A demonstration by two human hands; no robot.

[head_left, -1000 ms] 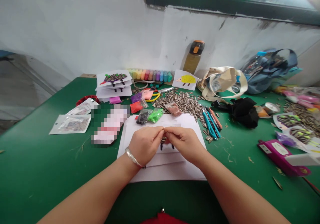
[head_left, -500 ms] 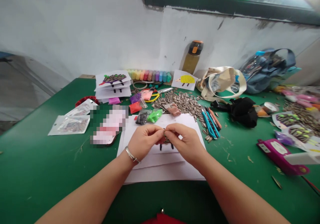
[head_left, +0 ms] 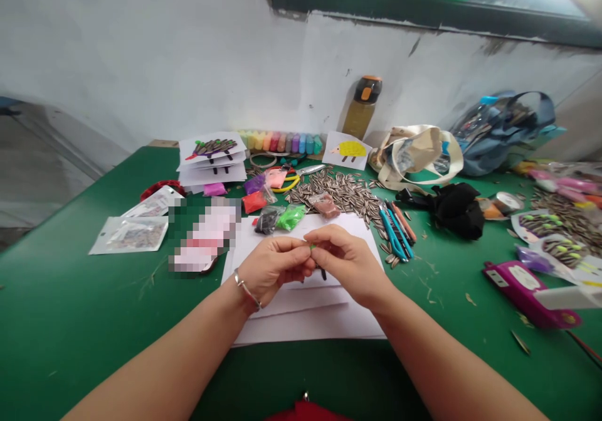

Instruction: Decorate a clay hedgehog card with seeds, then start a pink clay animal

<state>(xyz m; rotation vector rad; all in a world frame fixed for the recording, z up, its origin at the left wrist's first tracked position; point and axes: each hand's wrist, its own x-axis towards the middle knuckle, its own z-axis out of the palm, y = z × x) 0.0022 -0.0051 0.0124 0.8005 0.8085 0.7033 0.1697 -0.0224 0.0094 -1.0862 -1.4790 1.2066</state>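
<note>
My left hand, with a silver bracelet at its wrist, is closed in a pinch. Its fingertips meet those of my right hand, pinched as well. Between them shows a tiny piece of green clay, mostly covered by the fingers. Both hands hover over a stack of white paper. A black clay leg on the top sheet peeks out below the fingers; the rest of that picture is hidden. Just beyond the hands lie a bag of green clay, a bag of black clay and a bag of brown clay.
Sunflower seeds are heaped behind the paper. Blue scissors and pens lie to the right, near a purple glue gun. A blurred-out pink object lies left. Finished hedgehog pictures and a bottle stand by the wall.
My left hand has turned and its fingers have shifted, covering more of the picture beneath. The green bit between the fingertips now shows more plainly. Both hands stay over the paper.
</note>
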